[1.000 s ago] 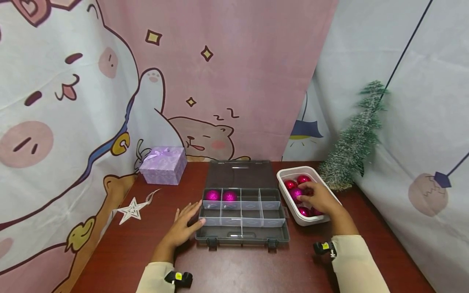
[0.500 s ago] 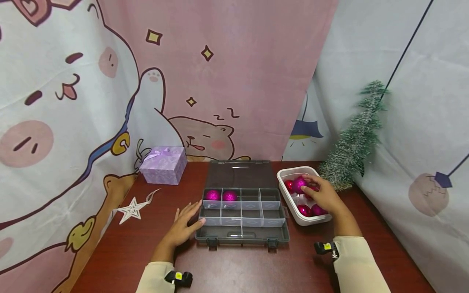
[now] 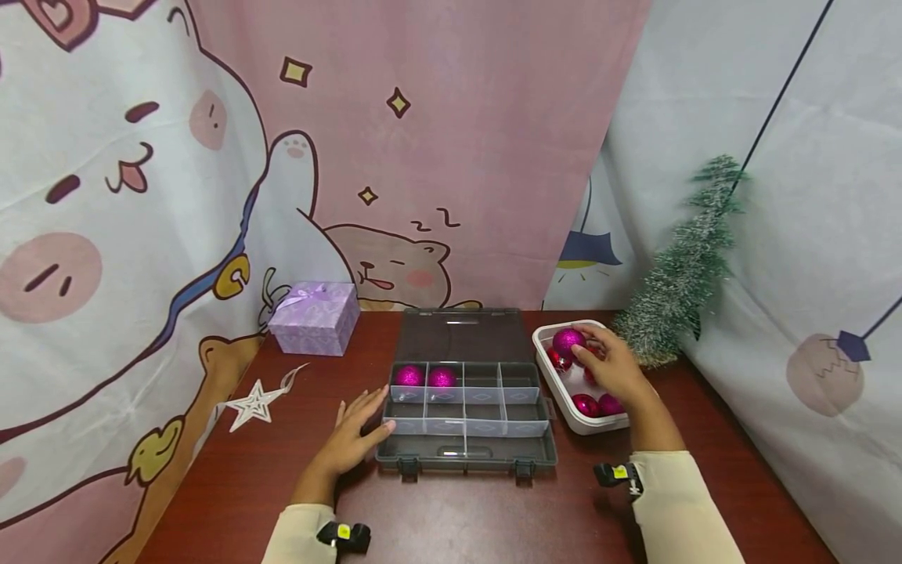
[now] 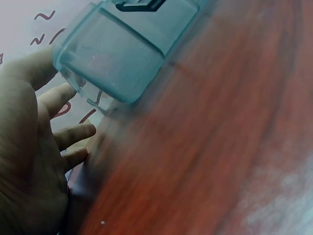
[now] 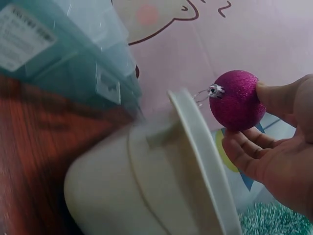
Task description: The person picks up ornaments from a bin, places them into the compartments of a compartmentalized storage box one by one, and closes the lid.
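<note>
My right hand (image 3: 615, 365) pinches a magenta glitter bauble (image 5: 238, 101) between thumb and fingers, lifted above the white tub (image 3: 579, 424). A silver cap with a wire loop shows on the bauble in the right wrist view. Red and magenta baubles (image 3: 586, 405) lie inside the tub. My left hand (image 3: 352, 435) rests with spread fingers against the left side of a dark clear compartment box (image 3: 467, 452). Two glitter baubles (image 3: 426, 377) sit side by side in the two leftmost compartments of its back row. The box's lid (image 3: 460, 335) lies folded back behind it.
A lilac gift box (image 3: 314, 319) with a bow stands at the back left. In front of it lies a white star ornament (image 3: 254, 405) with a ribbon. A small frosted tree (image 3: 680, 274) stands behind the tub at the right. Printed curtains enclose the table (image 3: 451, 521).
My right hand has gripped a magenta bauble among the others in the tub and raised it up and back, then slightly left. My left hand has stayed at the compartment box.
</note>
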`<state>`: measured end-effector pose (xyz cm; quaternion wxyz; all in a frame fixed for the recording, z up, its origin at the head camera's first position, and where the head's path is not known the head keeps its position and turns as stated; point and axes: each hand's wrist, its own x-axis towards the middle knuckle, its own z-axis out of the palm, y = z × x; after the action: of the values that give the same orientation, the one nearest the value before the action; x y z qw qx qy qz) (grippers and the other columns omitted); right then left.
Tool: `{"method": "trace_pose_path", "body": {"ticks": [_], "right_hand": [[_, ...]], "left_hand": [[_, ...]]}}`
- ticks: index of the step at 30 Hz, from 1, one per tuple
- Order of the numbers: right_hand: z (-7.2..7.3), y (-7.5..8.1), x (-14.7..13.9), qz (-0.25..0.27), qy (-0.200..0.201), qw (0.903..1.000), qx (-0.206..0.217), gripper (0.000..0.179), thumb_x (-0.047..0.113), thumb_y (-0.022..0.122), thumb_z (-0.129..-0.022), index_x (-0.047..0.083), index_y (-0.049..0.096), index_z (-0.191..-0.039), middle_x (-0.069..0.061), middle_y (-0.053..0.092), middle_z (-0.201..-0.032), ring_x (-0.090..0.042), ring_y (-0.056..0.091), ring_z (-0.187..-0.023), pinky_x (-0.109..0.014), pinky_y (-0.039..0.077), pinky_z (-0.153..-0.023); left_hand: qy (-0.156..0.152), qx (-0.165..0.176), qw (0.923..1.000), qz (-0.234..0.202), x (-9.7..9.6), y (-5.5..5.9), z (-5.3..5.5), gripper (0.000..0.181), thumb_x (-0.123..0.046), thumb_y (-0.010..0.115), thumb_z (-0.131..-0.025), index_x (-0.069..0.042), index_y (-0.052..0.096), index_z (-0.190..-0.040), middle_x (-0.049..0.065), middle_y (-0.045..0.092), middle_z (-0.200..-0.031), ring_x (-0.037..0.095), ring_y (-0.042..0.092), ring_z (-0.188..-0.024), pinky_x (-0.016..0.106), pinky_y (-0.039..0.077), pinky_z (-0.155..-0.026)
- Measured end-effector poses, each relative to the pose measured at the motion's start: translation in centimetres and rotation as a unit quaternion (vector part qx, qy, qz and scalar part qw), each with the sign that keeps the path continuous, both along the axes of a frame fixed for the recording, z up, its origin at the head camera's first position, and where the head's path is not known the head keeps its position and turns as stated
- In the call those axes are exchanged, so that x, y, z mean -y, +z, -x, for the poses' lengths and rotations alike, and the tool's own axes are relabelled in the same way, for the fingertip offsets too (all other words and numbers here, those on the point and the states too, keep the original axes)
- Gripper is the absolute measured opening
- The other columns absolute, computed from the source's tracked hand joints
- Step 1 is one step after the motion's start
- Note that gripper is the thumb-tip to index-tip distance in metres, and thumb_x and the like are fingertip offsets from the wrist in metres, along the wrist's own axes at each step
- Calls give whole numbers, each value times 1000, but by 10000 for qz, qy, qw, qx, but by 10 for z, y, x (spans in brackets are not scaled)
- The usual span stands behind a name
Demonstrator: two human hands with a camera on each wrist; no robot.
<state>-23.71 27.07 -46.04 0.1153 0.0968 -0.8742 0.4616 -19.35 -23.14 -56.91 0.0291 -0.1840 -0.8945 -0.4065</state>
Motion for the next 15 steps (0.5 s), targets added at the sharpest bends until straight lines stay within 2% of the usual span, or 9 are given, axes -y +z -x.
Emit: {"method": "trace_pose_path", "body": {"ticks": [4, 5, 7, 9, 11, 13, 15], "right_hand": [[2, -1, 8, 370, 132, 9992, 42, 46, 7, 65, -109, -4, 56, -153, -33, 62, -147, -48, 63, -132, -9, 53, -91], [3, -1, 9, 383, 138, 9992, 58, 46, 7, 65, -109, -4, 56, -153, -33, 62, -147, -48, 63, -133, -12, 55, -92], [4, -1, 13, 390, 155, 9991, 103, 47, 8, 65, -110, -4, 54, -154, -33, 61, -147, -49, 62, -135, -27, 59, -103], [5, -1, 16, 270, 118, 9995, 93, 47, 10, 65, -110, -4, 54, -154, -32, 60, -149, -49, 60, -137, -47, 55, -115], [5, -2, 20, 200, 74, 9998, 60, 47, 12, 66, -110, -2, 56, -153, -31, 60, -149, -50, 60, -138, -63, 48, -118], [6, -3, 24, 146, 39, 9999, 1, 45, 12, 67, -109, -2, 58, -151, -31, 62, -147, -51, 62, -136, -63, 52, -114], [8, -5, 29, 153, 38, 9999, -17, 44, 13, 67, -109, -1, 59, -150, -30, 64, -145, -50, 64, -134, -47, 59, -109]], "left_hand": [[-2, -37, 10000, -29, 0, 0, -1, 73, -38, 69, -103, -14, 44, -168, 21, 46, -171, 58, 31, -161, 89, 0, -122], [-6, -56, 10000, -66, 0, 0, -1, 73, -38, 70, -103, -14, 45, -168, 21, 47, -171, 59, 31, -161, 89, 0, -122], [-19, -118, 9998, -175, 0, -1, -2, 73, -37, 71, -103, -14, 46, -167, 23, 47, -170, 60, 30, -160, 89, -1, -121], [-39, -235, 9994, -259, 0, -3, -2, 73, -36, 72, -102, -14, 46, -167, 24, 48, -169, 62, 32, -158, 91, 1, -119], [-48, -310, 9990, -332, 0, -3, -3, 73, -36, 73, -102, -13, 47, -166, 26, 49, -167, 64, 32, -157, 91, 1, -118], [-49, -333, 9988, -343, 0, -3, -3, 73, -36, 73, -102, -13, 47, -166, 27, 49, -167, 64, 32, -156, 91, 0, -117], [-41, -275, 9992, -279, 0, -2, -3, 73, -36, 72, -102, -13, 46, -167, 26, 48, -168, 63, 31, -157, 91, 0, -118]]}}
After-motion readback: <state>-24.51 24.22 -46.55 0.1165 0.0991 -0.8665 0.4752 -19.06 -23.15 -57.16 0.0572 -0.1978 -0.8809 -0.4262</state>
